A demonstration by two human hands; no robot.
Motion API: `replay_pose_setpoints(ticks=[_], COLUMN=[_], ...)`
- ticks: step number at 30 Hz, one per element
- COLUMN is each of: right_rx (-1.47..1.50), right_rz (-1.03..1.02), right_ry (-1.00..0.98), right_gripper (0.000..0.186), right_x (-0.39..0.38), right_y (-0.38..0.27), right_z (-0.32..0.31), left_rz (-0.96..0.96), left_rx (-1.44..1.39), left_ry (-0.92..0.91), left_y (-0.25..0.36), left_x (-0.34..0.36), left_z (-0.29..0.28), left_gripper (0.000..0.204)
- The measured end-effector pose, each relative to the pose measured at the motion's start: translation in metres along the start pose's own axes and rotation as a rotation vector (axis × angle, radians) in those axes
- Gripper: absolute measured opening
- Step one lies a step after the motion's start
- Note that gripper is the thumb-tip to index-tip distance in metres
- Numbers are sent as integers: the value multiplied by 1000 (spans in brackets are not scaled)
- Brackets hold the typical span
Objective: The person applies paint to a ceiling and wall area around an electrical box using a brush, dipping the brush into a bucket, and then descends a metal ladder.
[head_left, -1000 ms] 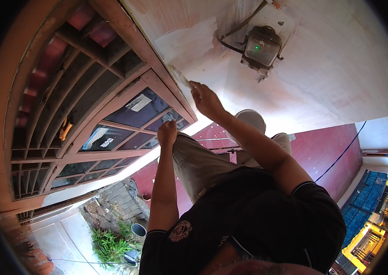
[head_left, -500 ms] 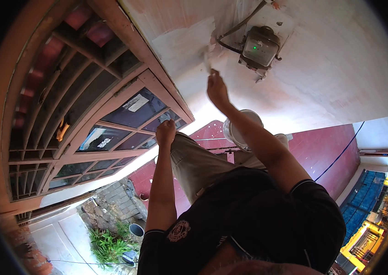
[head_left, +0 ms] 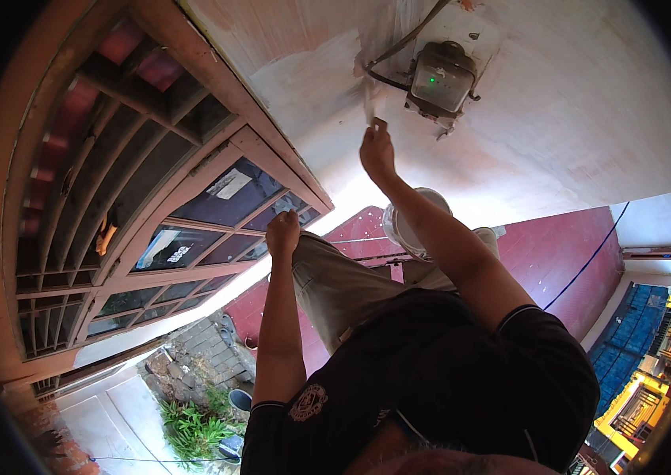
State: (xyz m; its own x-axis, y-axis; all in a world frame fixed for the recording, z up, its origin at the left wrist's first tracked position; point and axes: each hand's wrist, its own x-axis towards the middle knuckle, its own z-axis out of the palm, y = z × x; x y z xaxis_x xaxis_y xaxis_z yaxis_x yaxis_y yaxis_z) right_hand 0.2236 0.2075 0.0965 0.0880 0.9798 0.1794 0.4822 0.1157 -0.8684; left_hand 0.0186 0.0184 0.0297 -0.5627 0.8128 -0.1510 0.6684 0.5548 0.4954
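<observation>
The black shirt (head_left: 430, 364) is nearest the camera; a round badge (head_left: 308, 402) is on its left side. Below it are the trousers (head_left: 335, 277).

Left hand (head_left: 282, 232): fingers curled together into a fist, positioned in front of the window. Whether it grips anything cannot be told from this view.

Right hand (head_left: 377, 149): raised, clamped on a thin, pale tool (head_left: 368, 104). The tool projects from the fingers toward the wall (head_left: 573, 103), left of the meter (head_left: 442, 79) and just below the cable (head_left: 391, 81). It is blurred; its exact shape, and whether it touches the wall, cannot be determined.

The meter is fixed to the wall and shows a lit green lamp (head_left: 432, 80). The wall surface is whitish, with uneven pinkish patches.

The window (head_left: 224, 212) is at the left, with a pink frame and divided panes. A slatted vent (head_left: 114, 178) adjoins it.

A pale bucket (head_left: 392, 228) is below the right forearm, which partly covers it. The red floor (head_left: 565, 249) lies beneath, marked with white spots.

Farther out, at lower left: grey paving (head_left: 213, 348) and green plants (head_left: 193, 431). At far right: a blue panel (head_left: 629, 340) beside yellow structures.
</observation>
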Motion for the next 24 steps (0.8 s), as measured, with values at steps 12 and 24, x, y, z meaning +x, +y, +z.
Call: replay_pose_setpoints(ticks=[12,24], right_rx=[20,77], right_rz=[-61,-53], right_ry=[-44,-150], right_gripper=[32,34], right_x=[-6,-37], right_y=[33,30], right_z=[-7,4], left_rz=[-11,-11], left_rx=[-22,-27], left_ry=[-7,24], left_y=[-2,-17], left_x=[-2,0], left_z=[-1,3], left_gripper=[45,45])
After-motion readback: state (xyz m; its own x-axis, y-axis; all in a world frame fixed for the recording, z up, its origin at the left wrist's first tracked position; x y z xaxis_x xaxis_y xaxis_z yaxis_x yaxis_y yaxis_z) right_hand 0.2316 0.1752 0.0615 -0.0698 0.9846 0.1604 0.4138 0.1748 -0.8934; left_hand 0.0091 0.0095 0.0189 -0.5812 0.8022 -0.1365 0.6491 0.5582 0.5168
